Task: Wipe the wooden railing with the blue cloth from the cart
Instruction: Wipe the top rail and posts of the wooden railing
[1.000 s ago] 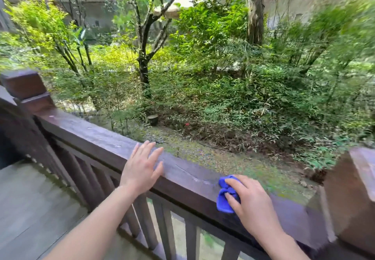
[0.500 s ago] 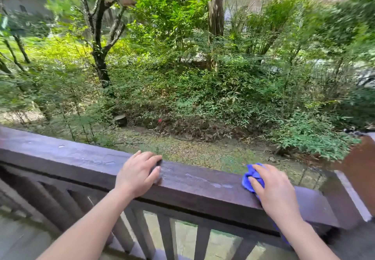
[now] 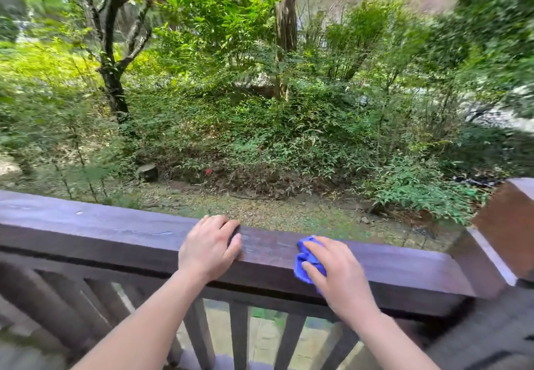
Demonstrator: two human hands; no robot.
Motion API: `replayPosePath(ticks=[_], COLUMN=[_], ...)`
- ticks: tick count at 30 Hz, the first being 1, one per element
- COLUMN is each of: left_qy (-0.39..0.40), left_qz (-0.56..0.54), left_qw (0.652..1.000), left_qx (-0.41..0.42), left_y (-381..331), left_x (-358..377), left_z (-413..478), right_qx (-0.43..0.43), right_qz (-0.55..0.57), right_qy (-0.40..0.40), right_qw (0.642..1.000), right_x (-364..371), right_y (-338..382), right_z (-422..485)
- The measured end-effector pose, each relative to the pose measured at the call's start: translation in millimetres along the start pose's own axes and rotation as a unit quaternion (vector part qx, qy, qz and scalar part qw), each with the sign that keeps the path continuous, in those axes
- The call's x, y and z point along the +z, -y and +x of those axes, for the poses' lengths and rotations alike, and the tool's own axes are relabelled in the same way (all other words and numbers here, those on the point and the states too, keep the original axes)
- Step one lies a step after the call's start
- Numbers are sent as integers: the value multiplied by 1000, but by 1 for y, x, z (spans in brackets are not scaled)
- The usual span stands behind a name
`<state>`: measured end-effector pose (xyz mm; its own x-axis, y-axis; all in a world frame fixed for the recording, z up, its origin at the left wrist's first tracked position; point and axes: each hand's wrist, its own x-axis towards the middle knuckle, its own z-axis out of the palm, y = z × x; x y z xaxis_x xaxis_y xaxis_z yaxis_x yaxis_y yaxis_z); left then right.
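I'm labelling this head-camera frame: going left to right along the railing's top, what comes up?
bare wooden railing → left hand → blue cloth → right hand → corner post

No readable text, label, brand, number or sign can be made out anywhere in the view.

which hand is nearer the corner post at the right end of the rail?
Right. The right hand presses the blue cloth on the railing, between the left hand and the post. The left hand grips the rail farther from the post.
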<state>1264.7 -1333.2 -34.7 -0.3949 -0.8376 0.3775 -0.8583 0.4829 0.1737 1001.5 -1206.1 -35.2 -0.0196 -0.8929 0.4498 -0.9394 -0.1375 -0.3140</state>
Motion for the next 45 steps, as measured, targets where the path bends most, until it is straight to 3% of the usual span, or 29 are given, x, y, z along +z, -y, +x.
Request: replayPosePath(ticks=[2,6,7,12,18,22,23,27,28,33,34,38,43,45], left_qy=[-9,-16,-19,-20,-14,-15,-15,-23,-28,-28,-26,-14,-1,21], left_qz=[-4,-13,-14,-11,-8,-7,-7,-6,-5,-6,-6,1,23,11], left_qw=[1000,1000,1000,1000,1000,1000,1000,1000,1000,1000,1000,1000,1000,1000], left_qx=[1,-4,-4,-3,-4,-1,0,-1,-3,-2,-2,-8,7,10], left_y=[0,-3,-3,0,-1,2,2,-1,-2,-2,-2,-5,-2,-2], left_x=[0,0,1,3,4,6,7,6,7,5,3,-1,-2,-6], left_z=[0,0,0,0,0,1,1,1,1,0,0,-1,-1,0], right_qx=[-31,110,107,-54,83,-61,-54,135,144,-27,-27,104,-120,-97], right_qz=[-3,-21,-21,31,-12,22,16,-42,-52,3,4,-25,20,14], right_qy=[22,-20,-30,27,-18,19,23,-22,-29,21,27,-4,45,63], right_qw=[999,994,994,998,996,998,998,990,988,999,999,994,992,993], right_x=[-5,-16,-10,14,3,10,3,-20,-16,10,4,-3,32,27], right_y=[-8,-26,-15,23,4,18,5,-42,-34,17,8,-9,51,40], right_z=[5,28,31,23,37,17,17,32,34,22,25,44,35,49])
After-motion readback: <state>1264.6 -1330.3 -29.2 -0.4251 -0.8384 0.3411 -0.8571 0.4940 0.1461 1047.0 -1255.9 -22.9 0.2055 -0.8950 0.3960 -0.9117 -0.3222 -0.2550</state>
